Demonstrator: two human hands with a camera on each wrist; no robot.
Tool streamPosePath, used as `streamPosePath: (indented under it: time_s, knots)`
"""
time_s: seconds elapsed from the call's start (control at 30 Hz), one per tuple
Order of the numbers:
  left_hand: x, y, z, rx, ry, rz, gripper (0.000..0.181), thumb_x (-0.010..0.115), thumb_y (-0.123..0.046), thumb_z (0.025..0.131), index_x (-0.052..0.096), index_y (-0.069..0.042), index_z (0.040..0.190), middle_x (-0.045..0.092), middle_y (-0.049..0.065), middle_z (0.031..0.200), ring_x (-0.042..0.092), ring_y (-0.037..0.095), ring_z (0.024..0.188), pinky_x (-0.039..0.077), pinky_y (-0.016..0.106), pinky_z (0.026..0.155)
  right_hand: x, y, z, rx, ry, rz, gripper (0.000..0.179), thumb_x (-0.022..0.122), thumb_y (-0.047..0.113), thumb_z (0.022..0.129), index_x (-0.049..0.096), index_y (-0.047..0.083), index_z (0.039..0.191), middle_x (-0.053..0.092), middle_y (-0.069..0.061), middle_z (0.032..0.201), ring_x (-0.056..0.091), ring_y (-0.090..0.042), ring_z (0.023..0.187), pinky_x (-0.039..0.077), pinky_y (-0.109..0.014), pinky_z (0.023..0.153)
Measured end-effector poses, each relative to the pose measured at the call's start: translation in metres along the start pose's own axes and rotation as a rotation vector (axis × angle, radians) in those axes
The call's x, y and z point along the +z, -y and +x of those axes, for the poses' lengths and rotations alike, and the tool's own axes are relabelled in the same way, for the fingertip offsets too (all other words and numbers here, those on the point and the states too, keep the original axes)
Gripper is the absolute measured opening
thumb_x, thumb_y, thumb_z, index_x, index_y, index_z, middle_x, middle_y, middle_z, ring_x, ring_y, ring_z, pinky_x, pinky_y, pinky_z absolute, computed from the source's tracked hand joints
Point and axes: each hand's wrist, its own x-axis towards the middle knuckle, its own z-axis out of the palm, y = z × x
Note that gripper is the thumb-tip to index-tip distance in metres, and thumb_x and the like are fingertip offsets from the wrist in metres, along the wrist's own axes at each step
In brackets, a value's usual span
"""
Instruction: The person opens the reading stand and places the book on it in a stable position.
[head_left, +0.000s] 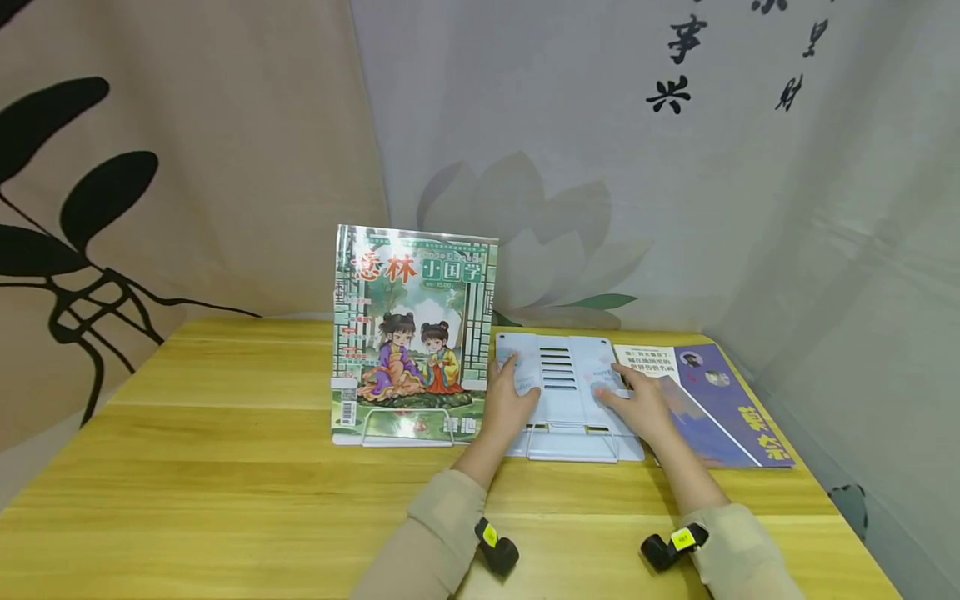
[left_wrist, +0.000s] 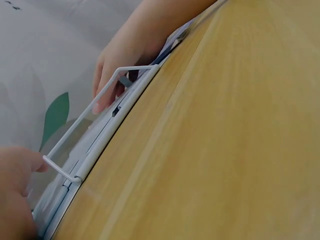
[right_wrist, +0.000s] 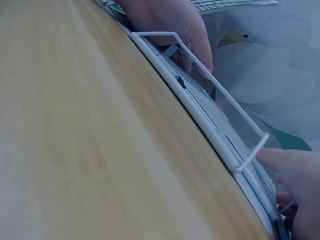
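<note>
A white book stand (head_left: 558, 406) with a row of slots in its back plate lies nearly flat on the table. My left hand (head_left: 510, 404) grips its left edge, thumb on the front face. At the opposite edge, my right hand (head_left: 643, 404) holds it the same way, thumb on the plate and fingers partly hidden behind. A white wire page holder (left_wrist: 82, 115) rises from the stand's front edge between both hands. In the right wrist view, the stand's base (right_wrist: 195, 115) rests on the wood.
To the left, a green illustrated magazine (head_left: 416, 333) stands upright behind another wire holder (head_left: 408, 444). A purple book (head_left: 723, 400) lies at the right, partly under or beside the stand. Behind the wooden table (head_left: 225, 467) hangs a printed curtain (head_left: 262, 167).
</note>
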Motion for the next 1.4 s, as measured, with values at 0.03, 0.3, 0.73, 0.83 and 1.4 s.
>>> streamPosePath:
  time_s: [0.03,0.3,0.73,0.83,1.4]
  knots:
    - [0.000,0.001,0.000,-0.007,0.003,0.002,0.068,0.073,-0.010,0.079,0.046,0.000,0.140,0.021,0.034,0.148,0.035,0.049,0.129,0.036,0.049,0.103,0.001,0.000,0.001,0.004,0.002,-0.013,0.066,0.068,0.032,0.090,0.044,-0.003,0.140,0.044,-0.028,0.138,0.043,-0.047,0.121,0.035,-0.058,0.099]
    - [-0.001,0.003,0.001,-0.007,0.013,0.005,0.069,0.075,-0.003,0.075,0.046,0.005,0.138,0.019,0.037,0.147,0.036,0.050,0.127,0.037,0.048,0.101,0.002,0.002,0.004,0.003,0.003,-0.039,0.063,0.069,0.028,0.088,0.047,-0.006,0.136,0.043,-0.030,0.138,0.029,-0.050,0.127,0.025,-0.059,0.103]
    - [-0.002,0.000,-0.002,-0.022,0.005,-0.061,0.067,0.072,0.006,0.073,0.049,0.005,0.136,0.022,0.038,0.145,0.041,0.050,0.123,0.044,0.046,0.096,0.005,-0.002,0.002,0.007,-0.077,0.044,0.070,0.075,0.022,0.084,0.043,-0.004,0.140,0.041,-0.029,0.138,0.034,-0.044,0.122,0.035,-0.056,0.097]
    - [-0.002,-0.001,-0.003,-0.017,0.000,-0.055,0.067,0.073,0.005,0.073,0.050,0.003,0.136,0.026,0.038,0.142,0.044,0.049,0.120,0.044,0.047,0.095,0.005,-0.003,0.002,-0.005,-0.114,0.060,0.070,0.077,0.020,0.083,0.044,-0.003,0.140,0.040,-0.027,0.139,0.036,-0.043,0.118,0.038,-0.054,0.094]
    - [-0.002,-0.009,-0.008,0.079,-0.048,-0.067,0.074,0.078,0.003,0.069,0.054,-0.009,0.137,0.043,0.020,0.124,0.054,0.030,0.098,0.053,0.032,0.079,0.001,0.002,-0.001,-0.049,-0.287,0.239,0.074,0.082,0.005,0.074,0.047,-0.001,0.139,0.039,-0.022,0.133,0.041,-0.031,0.113,0.036,-0.035,0.086]
